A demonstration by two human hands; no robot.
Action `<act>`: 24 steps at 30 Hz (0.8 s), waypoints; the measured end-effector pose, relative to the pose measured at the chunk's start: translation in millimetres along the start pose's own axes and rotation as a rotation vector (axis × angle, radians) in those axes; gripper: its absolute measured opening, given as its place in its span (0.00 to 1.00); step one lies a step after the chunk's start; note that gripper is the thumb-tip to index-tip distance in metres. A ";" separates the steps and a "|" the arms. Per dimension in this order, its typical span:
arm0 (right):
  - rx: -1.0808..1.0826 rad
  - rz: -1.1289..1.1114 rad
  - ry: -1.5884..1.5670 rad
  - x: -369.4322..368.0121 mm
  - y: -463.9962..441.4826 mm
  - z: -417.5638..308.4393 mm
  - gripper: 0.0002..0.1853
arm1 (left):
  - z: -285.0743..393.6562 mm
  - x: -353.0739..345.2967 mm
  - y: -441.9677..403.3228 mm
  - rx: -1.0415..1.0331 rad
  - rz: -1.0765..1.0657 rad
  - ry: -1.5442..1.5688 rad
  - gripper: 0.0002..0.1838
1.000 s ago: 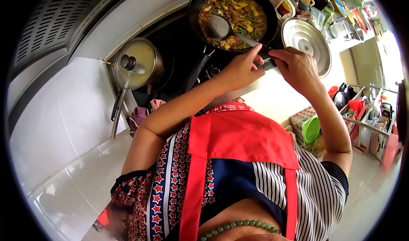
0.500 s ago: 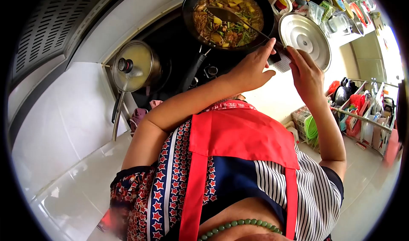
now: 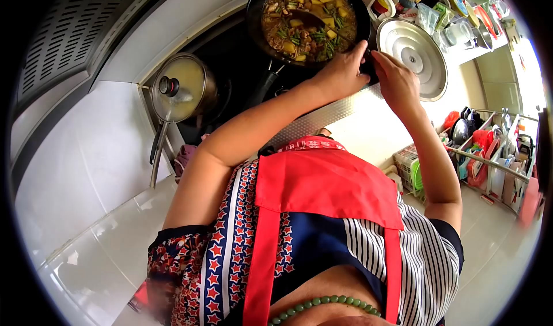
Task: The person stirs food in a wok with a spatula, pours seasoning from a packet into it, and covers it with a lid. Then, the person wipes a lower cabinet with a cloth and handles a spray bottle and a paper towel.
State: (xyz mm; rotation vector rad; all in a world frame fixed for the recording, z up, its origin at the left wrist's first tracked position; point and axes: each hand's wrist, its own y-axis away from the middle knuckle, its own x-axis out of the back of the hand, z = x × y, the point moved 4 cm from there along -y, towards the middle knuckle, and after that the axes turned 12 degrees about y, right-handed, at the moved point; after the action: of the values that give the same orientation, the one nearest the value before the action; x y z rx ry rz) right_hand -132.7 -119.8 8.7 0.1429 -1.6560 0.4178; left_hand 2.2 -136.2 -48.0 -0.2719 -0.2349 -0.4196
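Observation:
A spatula (image 3: 310,19) has its blade dipped in a stew of yellow chunks, green bean pieces and brown sauce (image 3: 294,38) in a black wok (image 3: 252,23). My right hand (image 3: 397,81) is closed round the end of its handle. Just left of it, my left hand (image 3: 343,72) reaches over the wok's near right rim, index finger on the handle and fingers curled about it; its grip is partly hidden. Close beside my right hand leans a round metal lid (image 3: 412,55).
A glass-lidded pot (image 3: 183,92) stands left on the black stove (image 3: 230,49). The wok's handle (image 3: 262,89) points toward me. Jars and bags (image 3: 443,17) crowd the upper right. A utensil rack (image 3: 489,153) stands at right, the range hood (image 3: 75,38) at upper left.
Both hands have moved slightly up and left along with the spatula. Its blade has sunk lower into the stew, and my left fingers have curled closer to the handle.

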 end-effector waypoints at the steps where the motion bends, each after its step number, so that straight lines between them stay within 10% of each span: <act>1: 0.025 -0.008 -0.008 7.0 6.4 -2.0 0.18 | 8.3 -1.3 11.6 -0.041 -0.004 0.056 0.42; 24: -0.087 0.002 0.039 5.7 13.7 13.5 0.19 | 15.2 -23.6 10.0 -0.081 -0.071 0.091 0.45</act>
State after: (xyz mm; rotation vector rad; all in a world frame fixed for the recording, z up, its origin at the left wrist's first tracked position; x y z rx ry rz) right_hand -150.6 -111.1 10.7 0.0674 -1.6335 0.3473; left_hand -17.0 -114.1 -42.5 -0.3240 -0.1387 -0.5113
